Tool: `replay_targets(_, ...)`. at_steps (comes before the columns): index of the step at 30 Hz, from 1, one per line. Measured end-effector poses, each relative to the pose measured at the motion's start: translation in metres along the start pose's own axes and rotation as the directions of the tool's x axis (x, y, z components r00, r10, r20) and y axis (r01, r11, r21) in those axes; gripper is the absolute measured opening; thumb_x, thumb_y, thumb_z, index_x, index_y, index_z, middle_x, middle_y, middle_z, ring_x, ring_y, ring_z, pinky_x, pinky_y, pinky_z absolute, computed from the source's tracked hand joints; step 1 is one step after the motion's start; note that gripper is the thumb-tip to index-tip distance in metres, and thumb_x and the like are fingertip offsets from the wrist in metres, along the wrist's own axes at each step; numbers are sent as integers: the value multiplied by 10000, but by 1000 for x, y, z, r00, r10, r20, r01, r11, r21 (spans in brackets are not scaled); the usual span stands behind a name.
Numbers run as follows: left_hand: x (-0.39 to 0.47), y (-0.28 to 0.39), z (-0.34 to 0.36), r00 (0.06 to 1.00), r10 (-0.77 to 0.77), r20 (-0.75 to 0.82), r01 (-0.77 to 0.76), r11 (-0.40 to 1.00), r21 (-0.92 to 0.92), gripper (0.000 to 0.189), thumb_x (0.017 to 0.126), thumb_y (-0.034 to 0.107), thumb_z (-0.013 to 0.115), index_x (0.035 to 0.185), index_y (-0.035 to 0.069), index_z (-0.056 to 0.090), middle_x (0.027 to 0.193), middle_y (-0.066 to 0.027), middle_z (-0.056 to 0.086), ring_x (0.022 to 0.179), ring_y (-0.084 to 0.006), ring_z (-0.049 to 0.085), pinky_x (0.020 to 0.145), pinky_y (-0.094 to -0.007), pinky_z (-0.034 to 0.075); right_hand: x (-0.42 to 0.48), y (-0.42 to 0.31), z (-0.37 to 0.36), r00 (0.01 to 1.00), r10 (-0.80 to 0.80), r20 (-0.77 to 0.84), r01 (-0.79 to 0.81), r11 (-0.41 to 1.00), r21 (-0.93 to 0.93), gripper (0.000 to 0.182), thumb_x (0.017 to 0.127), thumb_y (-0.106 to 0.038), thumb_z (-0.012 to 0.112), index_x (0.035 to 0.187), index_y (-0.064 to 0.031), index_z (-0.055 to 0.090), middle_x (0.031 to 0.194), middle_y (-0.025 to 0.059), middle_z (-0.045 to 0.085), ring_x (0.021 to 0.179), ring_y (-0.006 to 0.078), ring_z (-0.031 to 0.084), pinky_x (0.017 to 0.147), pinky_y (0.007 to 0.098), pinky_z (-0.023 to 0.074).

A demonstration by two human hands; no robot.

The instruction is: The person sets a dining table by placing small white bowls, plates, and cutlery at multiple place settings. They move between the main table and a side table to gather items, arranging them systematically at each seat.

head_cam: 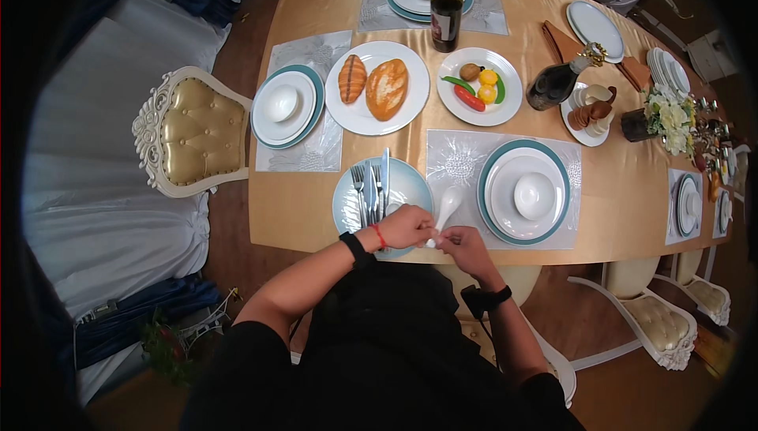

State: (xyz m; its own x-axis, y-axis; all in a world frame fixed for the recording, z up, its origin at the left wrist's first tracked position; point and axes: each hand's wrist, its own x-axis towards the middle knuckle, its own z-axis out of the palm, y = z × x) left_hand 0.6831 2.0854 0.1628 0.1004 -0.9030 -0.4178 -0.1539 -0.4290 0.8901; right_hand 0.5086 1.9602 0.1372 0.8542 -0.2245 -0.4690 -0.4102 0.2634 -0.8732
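Both my hands meet at the handle of a white soup spoon [450,201], whose bowl points away from me over a silver placemat [456,161]. My left hand [408,228] pinches the handle end from the left, and the fingers of my right hand [465,245] touch it from the right. Under and beyond my left hand lies a light blue plate [346,203] bearing several forks and knives [371,191]. On the placemat, right of the spoon, a small white bowl [535,196] stands on stacked white plates over a teal-rimmed plate [567,194].
Beyond stand a plate of bread [417,90], a plate of colourful food [512,99], a wine bottle [445,19], a dark bottle [551,84] and white flowers [669,114]. A tufted chair [195,129] is at the left; more chairs line the near side.
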Motion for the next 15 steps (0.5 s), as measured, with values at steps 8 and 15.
replay_targets(8,-79,-66,-24,977,-200,69,195,977,83,263,926,163,572,745,-9,653,604,-72,643,547,-136,643,539,-285,502,31,34,90,975,125,185,-92,980,-178,197,883,-147,694,846,46,688,738,52,682,667,85,604,624,256,485)
replay_targets(15,-75,-110,-20,996,39,-75,-21,975,220,290,910,215,586,741,2,688,619,-128,655,573,-228,667,584,-344,525,26,56,118,981,87,-176,-149,915,-376,208,875,-183,705,811,13,676,659,36,641,603,90,558,575,295,459)
